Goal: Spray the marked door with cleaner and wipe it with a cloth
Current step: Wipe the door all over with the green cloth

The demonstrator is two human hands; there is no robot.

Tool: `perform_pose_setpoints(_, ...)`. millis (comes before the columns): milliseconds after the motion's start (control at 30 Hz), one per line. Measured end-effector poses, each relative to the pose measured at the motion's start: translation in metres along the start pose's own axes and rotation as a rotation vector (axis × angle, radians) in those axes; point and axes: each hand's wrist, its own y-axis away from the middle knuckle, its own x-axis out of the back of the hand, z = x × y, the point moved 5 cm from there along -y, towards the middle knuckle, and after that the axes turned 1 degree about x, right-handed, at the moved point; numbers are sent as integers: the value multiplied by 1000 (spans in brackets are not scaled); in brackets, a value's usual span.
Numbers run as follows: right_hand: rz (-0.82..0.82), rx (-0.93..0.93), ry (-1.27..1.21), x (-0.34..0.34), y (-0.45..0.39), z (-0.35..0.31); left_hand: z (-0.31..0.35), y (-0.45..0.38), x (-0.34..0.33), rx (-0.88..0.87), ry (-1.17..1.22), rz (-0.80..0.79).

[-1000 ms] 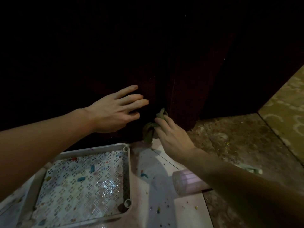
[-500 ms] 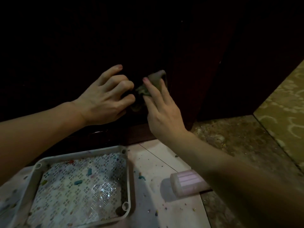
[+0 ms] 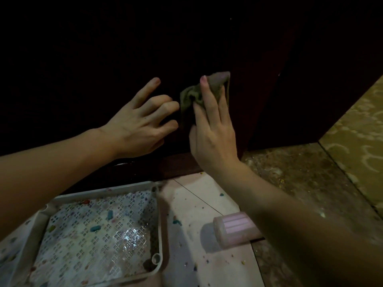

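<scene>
At about 7 o'clock a pale square plastic tray with a perforated, paint-flecked bottom (image 3: 51, 206) lies on the floor close under the door, apparently set aside within reach, and above it at 9 o'clock the left hand (image 3: 136, 125) props against the dark reddish-brown wooden door (image 3: 83, 59), forefinger straight and the other fingers (image 3: 159, 100) loosely bent, grasping nothing, likely to steady the body. Just right of it, near centre, the right hand (image 3: 213, 129) spreads straight fingers over a crumpled olive-green cloth (image 3: 190, 96), pressing it flat against the door for wiping. A pink ribbed cylindrical bottle (image 3: 232, 228), probably the cleaner, lies on its side at 5 o'clock.
</scene>
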Motion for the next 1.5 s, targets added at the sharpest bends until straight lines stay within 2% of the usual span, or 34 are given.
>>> perform_pose_setpoints(67, -70, -59, 9, -12, 26, 10, 4, -4, -3, 7, 19, 0)
perform_pose_setpoints(200, -383, -168, 67, -41, 92, 10, 15, -9, -8, -23, 15, -43)
perform_pose_setpoints(267, -450, -202, 68, -43, 99, 7, 21, -12, -13, -39, 18, -65)
perform_pose_setpoints(333, -431, -229, 31, -41, 90, 4, 29, -15, -18, -48, 33, -85)
perform_pose_setpoints(467, -281, -251, -15, -36, 71, 7, 39, -16, -28, -43, 59, -112)
perform_pose_setpoints(567, -366, -318, -22, -51, 95, 9, 44, -14, -32, -42, 84, -119)
perform_pose_setpoints(667, -431, -511, -142, -69, 124, 11, 50, -14, -35, -51, 72, -131)
perform_pose_setpoints(867, -277, -770, -409, -69, 125, -6, 56, -15, -45, -62, 56, -165)
perform_pose_setpoints(967, -246, -981, -521, -62, 129, -1, 59, -16, -46, -68, 71, -172)
perform_pose_setpoints(1133, 25, -1386, -674, -62, 123, 40, 62, -16, -49, -54, 109, -166)
perform_pose_setpoints(1200, 157, -1558, -796, -76, 123, 40, 62, -16, -48, -55, 116, -145)
perform_pose_setpoints(1267, 202, -1694, -901, -94, 128, 29, 63, -16, -48, -52, 123, -125)
perform_pose_setpoints(1433, 82, -1692, -965, -110, 141, -1, 65, -12, -51, -51, 153, -138)
perform_pose_setpoints(1500, 92, -1660, -991, -104, 141, 1, 66, -6, -53, -67, 138, -136)
